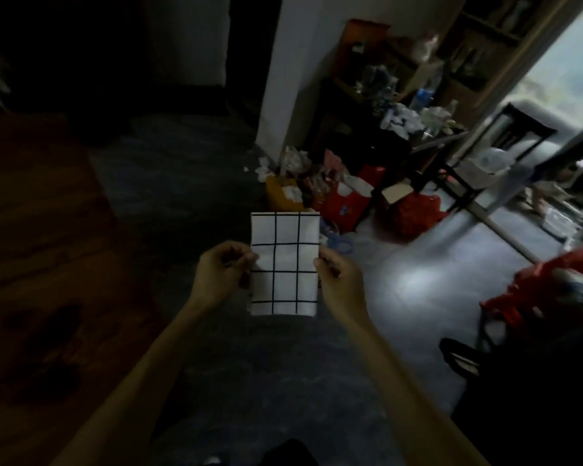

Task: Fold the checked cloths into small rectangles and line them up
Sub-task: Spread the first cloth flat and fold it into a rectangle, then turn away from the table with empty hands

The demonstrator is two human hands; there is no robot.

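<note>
Checked cloth (284, 264) — white, thin black grid lines. Floor (189, 183) dark grey, paler bluish sheen at right. Table (37, 230) at left — dark reddish-brown wood. Bags (345, 205) red; one container (278, 193) yellow-orange. Wall (293, 62) white.

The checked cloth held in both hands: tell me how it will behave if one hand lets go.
The checked cloth probably droops; it looks thin and folded. Likely light, since the left hand and right hand merely pinch its edges.
</note>
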